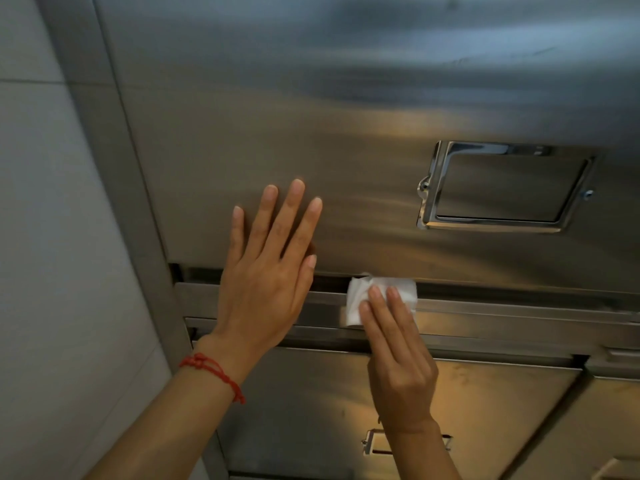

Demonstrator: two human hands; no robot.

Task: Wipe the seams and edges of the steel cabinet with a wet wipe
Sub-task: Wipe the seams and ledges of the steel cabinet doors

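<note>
left hand (268, 271) flat, fingers spread straight, palm on steel cabinet (242, 140) door. right hand (398, 358), at its 4 o'clock, presses wet wipe (360, 299) with straight fingers into horizontal seam (502, 289) below door.

cabinet (242, 133): brushed steel, smooth, satin sheen with soft streaky reflections
label holder (504, 187): polished metal frame, mirror-glossy, bright at its rim
wipe (374, 296): white, soft, crumpled non-woven sheet, matt
bracelet (213, 374): red cord, knotted, matt
wall (52, 237): pale grey tile, smooth, dull sheen, thin joint lines
</note>
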